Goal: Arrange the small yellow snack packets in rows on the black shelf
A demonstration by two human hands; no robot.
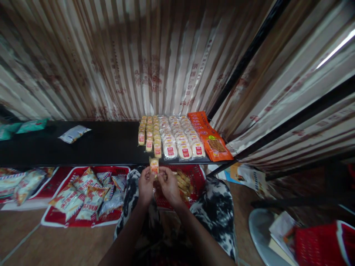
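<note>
Pinching hands: left hand [146, 186] and right hand [168, 186], fingertips on both sides of one small wrapped biscuit pack [154, 166]
Biscuit pack: upright, near the black shelf's [111, 147] front edge, above a red basket [199, 174]
Shelf rows: matching packs [149, 143], round wrapped crackers [184, 150], orange snack bags [212, 142]

Forearms [128, 232] stretched forward — left hand [145, 185] and right hand [169, 187] close together, both pinching
</note>
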